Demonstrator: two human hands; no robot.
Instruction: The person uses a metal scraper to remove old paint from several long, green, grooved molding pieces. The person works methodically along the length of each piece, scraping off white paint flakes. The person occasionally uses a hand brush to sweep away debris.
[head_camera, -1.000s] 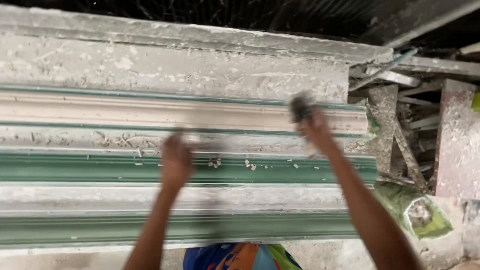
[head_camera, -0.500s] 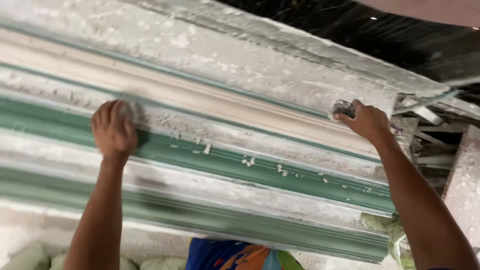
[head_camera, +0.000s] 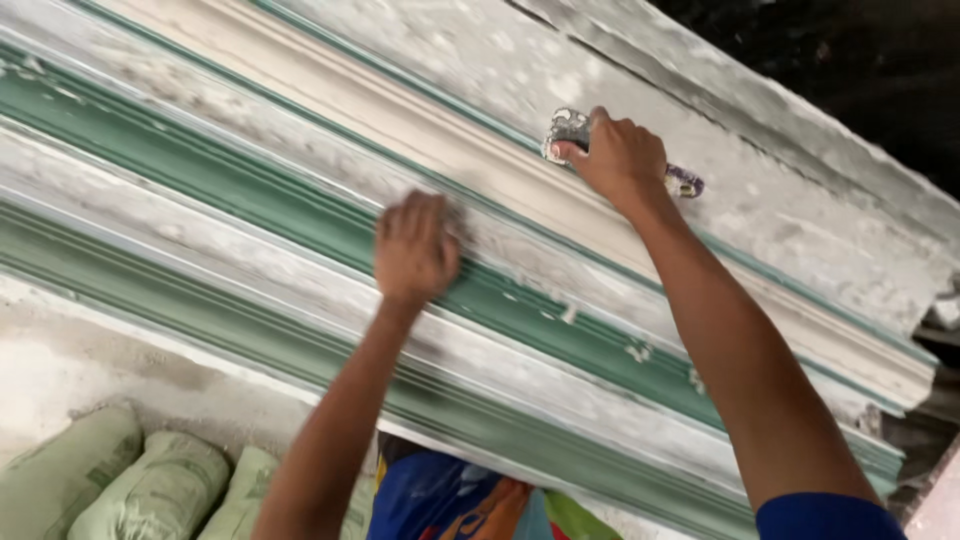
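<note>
A long moulded form with green and white plaster-coated ridges runs diagonally across the view. My right hand is closed on a small plaster-smeared scraper with a purple handle end, pressed against an upper pale ridge. My left hand rests lower, fingers curled on a green and white ridge; whether it holds anything is hidden by blur. Small lumps of plaster cling to the green band.
Several pale green sacks lie at the bottom left below the form. Blue and orange cloth shows under the form's lower edge. A rough plastered slab lies above the ridges, with dark space at top right.
The view has tilted and moved closer. My left hand has slid to the right along the ridges. My right hand with the scraper has moved left and up onto the pale ridge.
</note>
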